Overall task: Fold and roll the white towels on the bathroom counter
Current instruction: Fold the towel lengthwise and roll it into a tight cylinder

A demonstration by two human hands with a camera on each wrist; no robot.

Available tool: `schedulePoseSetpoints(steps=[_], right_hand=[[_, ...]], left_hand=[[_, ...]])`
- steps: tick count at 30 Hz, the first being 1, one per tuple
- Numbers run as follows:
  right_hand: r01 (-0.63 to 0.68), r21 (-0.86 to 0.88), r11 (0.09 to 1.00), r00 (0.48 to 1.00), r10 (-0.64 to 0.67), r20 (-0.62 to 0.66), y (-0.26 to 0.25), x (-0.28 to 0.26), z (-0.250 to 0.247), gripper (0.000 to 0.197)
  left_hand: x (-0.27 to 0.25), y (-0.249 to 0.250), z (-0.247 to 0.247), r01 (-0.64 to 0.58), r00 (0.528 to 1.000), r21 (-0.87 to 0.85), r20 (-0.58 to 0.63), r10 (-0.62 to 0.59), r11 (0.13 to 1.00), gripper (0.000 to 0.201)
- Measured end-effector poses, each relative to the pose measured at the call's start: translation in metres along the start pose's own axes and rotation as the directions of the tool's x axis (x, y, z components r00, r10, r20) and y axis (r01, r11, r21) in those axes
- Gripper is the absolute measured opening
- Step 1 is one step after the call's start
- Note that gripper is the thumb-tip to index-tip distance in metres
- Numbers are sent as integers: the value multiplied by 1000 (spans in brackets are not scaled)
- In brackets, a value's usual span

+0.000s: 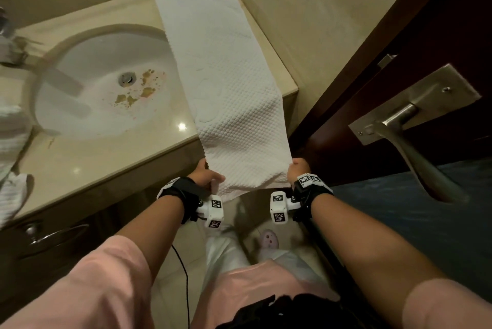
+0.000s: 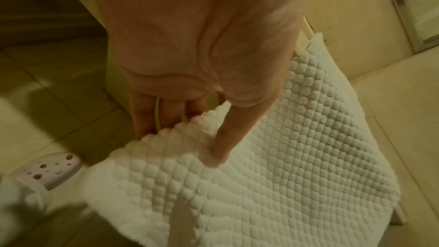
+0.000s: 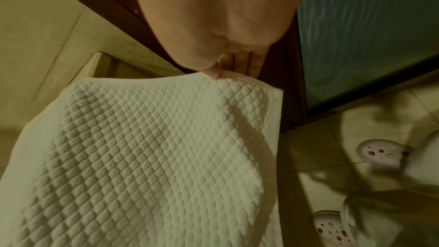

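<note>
Towel corners pinched by both hands' fingers.

— Where does the white towel lie?
— Stretched along the desk just right of the sink, its near end hanging past the desk's front edge.
— Who holds it?
— The left hand pinches the near-left corner, the right hand the near-right one.

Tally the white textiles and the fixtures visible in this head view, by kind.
Long white towel, near end held by left hand and right hand: 1
White cloths at the counter's left edge: blurred, count unclear
Sink: 1
Door handle: 1
Total clearly countable: 3
</note>
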State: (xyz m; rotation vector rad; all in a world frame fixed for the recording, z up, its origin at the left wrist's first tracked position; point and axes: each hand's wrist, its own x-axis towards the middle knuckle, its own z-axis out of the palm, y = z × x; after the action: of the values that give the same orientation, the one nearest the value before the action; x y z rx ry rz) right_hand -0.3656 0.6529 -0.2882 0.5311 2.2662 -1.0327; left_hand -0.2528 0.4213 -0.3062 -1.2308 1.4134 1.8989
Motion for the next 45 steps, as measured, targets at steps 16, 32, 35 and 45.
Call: schedulePoseSetpoints(steps=[16, 32, 35, 45], right_hand=[[24, -216, 976, 985, 14, 170, -34, 48, 34, 32], [109, 180, 978, 994, -110, -4, -71, 39, 37, 47], [185, 96, 978, 982, -180, -56, -72, 38, 33, 38], [80, 434, 897, 996, -91, 4, -82, 52, 33, 7]], left_hand=[[28, 36, -6, -185, 982, -75, -43, 182, 980, 42], [32, 40, -15, -182, 983, -31, -38, 181, 983, 43], [31, 38, -16, -196, 980, -40, -49, 194, 980, 40], [27, 31, -25, -195, 978, -23, -82, 192, 981, 39]])
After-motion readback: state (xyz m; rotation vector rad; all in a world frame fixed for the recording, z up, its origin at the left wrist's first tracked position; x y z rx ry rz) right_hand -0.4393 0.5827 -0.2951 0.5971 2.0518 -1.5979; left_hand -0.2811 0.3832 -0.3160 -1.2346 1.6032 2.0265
